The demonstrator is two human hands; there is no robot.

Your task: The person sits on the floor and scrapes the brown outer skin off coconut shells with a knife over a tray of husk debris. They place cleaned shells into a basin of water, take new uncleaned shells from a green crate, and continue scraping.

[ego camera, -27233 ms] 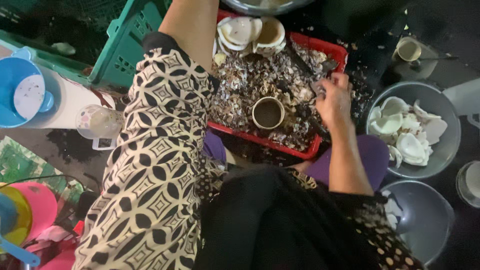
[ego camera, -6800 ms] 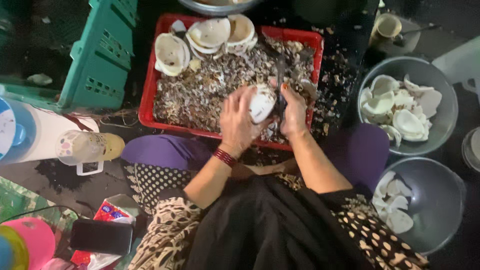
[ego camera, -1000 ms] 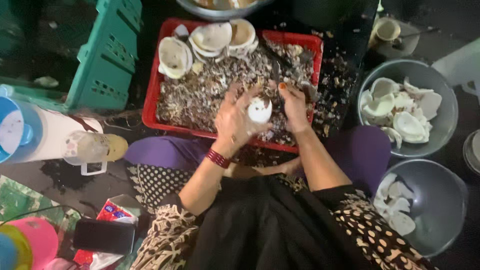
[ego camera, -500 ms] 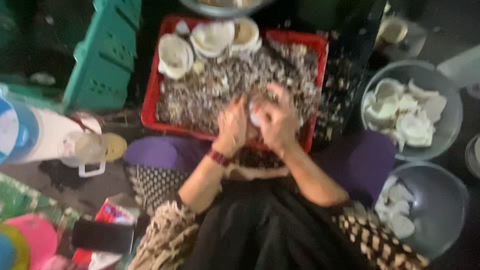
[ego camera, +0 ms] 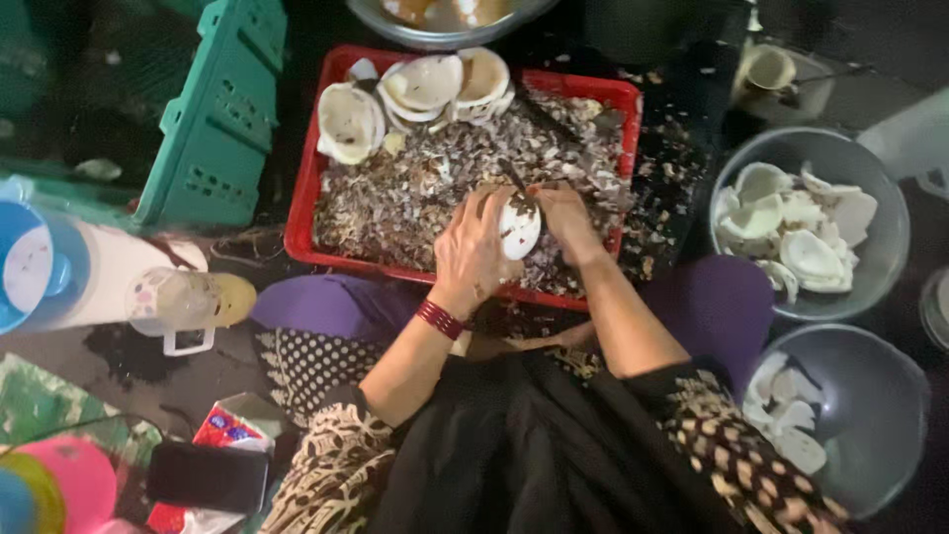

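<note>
Both hands [ego camera: 514, 242] again around coconut piece [ego camera: 520, 229]

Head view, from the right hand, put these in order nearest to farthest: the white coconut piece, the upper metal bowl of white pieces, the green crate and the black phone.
1. White coconut piece, touching the right hand, just left of it.
2. Upper metal bowl of white pieces, to the right.
3. Green crate, upper left, past the red tray.
4. Black phone, bottom left, farthest.

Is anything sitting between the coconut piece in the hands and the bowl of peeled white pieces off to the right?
Only the red tray's right wall and a strip of scattered peelings beyond it lie between the coconut piece and the upper bowl; nothing tall shows.
</note>
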